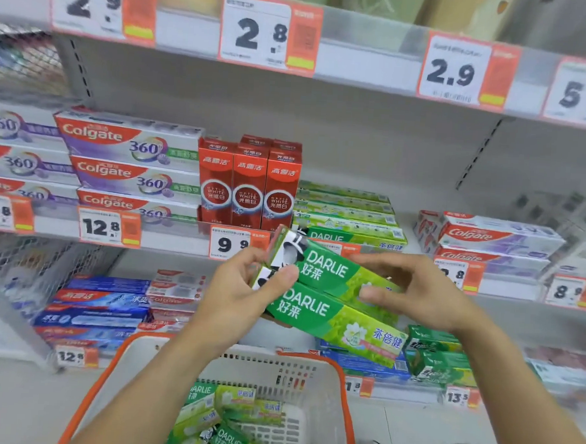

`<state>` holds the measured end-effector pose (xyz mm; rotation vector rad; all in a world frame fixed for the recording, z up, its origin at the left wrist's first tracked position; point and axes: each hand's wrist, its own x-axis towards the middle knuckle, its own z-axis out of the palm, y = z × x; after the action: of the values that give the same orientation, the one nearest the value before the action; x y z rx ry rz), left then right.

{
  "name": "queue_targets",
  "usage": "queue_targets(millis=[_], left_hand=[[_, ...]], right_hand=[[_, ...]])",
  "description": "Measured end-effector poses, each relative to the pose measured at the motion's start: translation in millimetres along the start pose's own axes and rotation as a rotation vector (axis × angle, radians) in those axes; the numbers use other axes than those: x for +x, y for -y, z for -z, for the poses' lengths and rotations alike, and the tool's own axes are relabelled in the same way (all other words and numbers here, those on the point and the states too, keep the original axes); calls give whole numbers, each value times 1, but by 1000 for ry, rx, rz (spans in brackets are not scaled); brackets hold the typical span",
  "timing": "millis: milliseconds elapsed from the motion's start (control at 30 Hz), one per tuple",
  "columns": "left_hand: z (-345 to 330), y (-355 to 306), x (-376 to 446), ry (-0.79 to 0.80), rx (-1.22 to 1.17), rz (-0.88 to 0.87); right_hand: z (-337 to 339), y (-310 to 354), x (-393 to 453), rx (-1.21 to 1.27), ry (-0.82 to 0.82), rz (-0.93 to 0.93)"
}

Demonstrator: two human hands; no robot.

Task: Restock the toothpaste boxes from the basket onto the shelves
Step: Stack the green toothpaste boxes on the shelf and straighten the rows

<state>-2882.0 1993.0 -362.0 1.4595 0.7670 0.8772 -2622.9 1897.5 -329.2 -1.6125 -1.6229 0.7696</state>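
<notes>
Red boxes (249, 185) upright on shelf (180, 239). Two green Darlie boxes (332, 293) stacked, pinched by left hand (242, 294) and right hand (417, 291) above basket (340, 379).

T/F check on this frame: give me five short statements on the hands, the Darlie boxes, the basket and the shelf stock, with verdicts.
1. The left hand holds two green Darlie boxes stacked together. True.
2. The right hand hangs idle away from the boxes. False: its fingers pinch the boxes near their right end.
3. The basket is empty. False: more Darlie boxes lie inside it.
4. Red Optic White boxes stand upright on the middle shelf, left of a flat Darlie stack. True.
5. The held boxes already rest on the shelf. False: they are in the air, in front of the shelf edge, above the basket.
</notes>
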Motion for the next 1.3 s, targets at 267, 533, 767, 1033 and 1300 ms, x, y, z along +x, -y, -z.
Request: queue_targets(millis=[267, 533, 767, 1033, 1300], left_hand=[[-11, -17, 24, -23, -76, -1], [-11, -15, 23, -124, -24, -7], [-15, -3, 27, -100, 52, 24], [-25, 1, 42, -178, -99, 50], [-23, 5, 48, -132, -161, 59]], right_hand=[[33, 24, 15, -291, -392, 34], [96, 2, 113, -438, -343, -99], [117, -33, 216, -572, -219, -192], [115, -67, 240, -369, 74, -353], [111, -32, 201, -472, -82, -172]])
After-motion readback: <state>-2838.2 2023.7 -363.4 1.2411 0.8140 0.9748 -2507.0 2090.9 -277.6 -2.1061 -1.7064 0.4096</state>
